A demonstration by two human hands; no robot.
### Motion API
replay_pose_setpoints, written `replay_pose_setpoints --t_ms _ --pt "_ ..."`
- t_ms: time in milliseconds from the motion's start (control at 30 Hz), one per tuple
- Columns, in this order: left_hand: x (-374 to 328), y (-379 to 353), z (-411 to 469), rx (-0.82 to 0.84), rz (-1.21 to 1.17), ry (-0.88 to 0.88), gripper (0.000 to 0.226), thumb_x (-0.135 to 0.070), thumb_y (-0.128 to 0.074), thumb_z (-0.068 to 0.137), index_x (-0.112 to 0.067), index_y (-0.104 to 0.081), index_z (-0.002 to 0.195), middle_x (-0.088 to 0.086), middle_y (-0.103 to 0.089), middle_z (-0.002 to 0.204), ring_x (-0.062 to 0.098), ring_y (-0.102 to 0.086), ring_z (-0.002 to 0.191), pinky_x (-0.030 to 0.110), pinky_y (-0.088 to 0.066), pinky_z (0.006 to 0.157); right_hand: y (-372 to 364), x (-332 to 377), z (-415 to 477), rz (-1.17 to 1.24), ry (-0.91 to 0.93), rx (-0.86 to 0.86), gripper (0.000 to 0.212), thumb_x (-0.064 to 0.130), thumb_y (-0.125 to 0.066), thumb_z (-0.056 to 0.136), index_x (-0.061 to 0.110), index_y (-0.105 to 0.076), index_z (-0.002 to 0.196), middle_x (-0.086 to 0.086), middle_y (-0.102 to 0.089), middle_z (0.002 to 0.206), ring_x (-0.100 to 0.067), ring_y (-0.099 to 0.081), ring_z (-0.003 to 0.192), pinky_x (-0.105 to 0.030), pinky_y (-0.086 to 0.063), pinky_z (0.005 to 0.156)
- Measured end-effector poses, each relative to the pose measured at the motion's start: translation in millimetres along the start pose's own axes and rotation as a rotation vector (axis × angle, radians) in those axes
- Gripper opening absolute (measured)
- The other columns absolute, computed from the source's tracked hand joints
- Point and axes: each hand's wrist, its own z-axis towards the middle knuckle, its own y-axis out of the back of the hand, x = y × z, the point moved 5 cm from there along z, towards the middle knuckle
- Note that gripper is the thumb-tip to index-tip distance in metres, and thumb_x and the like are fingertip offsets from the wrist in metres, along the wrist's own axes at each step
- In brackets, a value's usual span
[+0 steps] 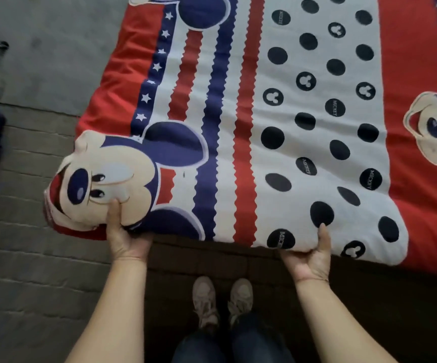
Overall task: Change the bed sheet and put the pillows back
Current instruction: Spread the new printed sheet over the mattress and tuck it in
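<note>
gripping the near edge of the cartoon-print bed sheet, left hand at 8 o'clock and right hand at 4 o'clock pinch it, thumbs on top; sheet spreads toward 12 o'clock, shoes at 6.

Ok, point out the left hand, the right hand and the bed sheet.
left hand (127,238): head view, on the palm below the thumb.
right hand (309,255): head view, on the palm near the wrist.
bed sheet (317,142): head view, white dotted panel.
</note>
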Motion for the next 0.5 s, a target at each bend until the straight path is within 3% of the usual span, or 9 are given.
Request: replay_pose_setpoints --t_ms 67,167,233,333,400,500 --pt "13.5 31.4 2.3 -0.159 -0.011 0.012 0.063 -0.037 -0.064 0.088 -0.021 -0.044 0.145 0.008 -0.054 0.141 0.033 -0.049 0.132 0.057 -0.045 0.099 19.1 -8.3 6.6 -0.022 -0.021 -0.041 0.090 0.018 -0.091 0.047 0.016 -0.057 0.131 -0.013 -0.061 0.131 -0.038 -0.056 0.121 -0.061 -0.039 0.103" --pt "23.3 58.8 7.8 -0.286 -0.029 0.036 0.043 -0.030 -0.050 0.095 -0.022 -0.053 0.137 0.007 -0.061 0.133 0.033 -0.051 0.130 0.057 -0.046 0.099 46.3 -11.7 15.9 -0.087 -0.088 -0.116 0.098 0.017 -0.095 0.041 0.014 -0.056 0.131 -0.016 -0.061 0.129 -0.039 -0.056 0.121 -0.060 -0.035 0.106" --pt "21.9 67.4 9.8 -0.306 -0.025 0.032 0.038 -0.026 -0.050 0.095 -0.022 -0.057 0.133 0.008 -0.061 0.134 0.033 -0.051 0.129 0.057 -0.038 0.106 56.7 -8.8 17.3 -0.197 -0.100 -0.217 0.093 0.022 -0.096 0.040 0.014 -0.059 0.125 -0.016 -0.068 0.118 -0.038 -0.062 0.111 -0.057 -0.044 0.099" --pt "15.6 72.2 10.0 -0.370 0.024 0.060 0.040 -0.021 -0.052 0.095 -0.021 -0.056 0.134 0.008 -0.062 0.132 0.033 -0.054 0.126 0.056 -0.039 0.106 63.0 -1.7 13.9 -0.401 -0.079 -0.422 0.062 0.039 -0.079 0.067 0.015 -0.058 0.121 -0.013 -0.073 0.101 -0.032 -0.063 0.103 -0.051 -0.049 0.094" --pt "9.9 62.0 5.2 -0.378 0.069 0.109 0.031 -0.018 -0.054 0.094 -0.019 -0.061 0.124 0.010 -0.069 0.120 0.032 -0.058 0.118 0.054 -0.045 0.100 67.6 1.4 11.3 -0.517 -0.066 -0.540 0.054 0.049 -0.072 0.075 0.017 -0.058 0.117 -0.011 -0.066 0.111 -0.030 -0.059 0.107 -0.050 -0.046 0.099" --pt "-8.7 53.2 -7.7 -0.464 0.303 0.202 0.015 -0.019 -0.063 0.090 -0.017 -0.063 0.105 0.007 -0.073 0.097 0.028 -0.061 0.101 0.045 -0.049 0.080 57.3 -2.1 -0.4 -0.582 -0.075 -0.606 0.061 0.060 -0.069 0.075 0.021 -0.056 0.120 -0.010 -0.059 0.122 -0.029 -0.057 0.103 -0.049 -0.046 0.097"
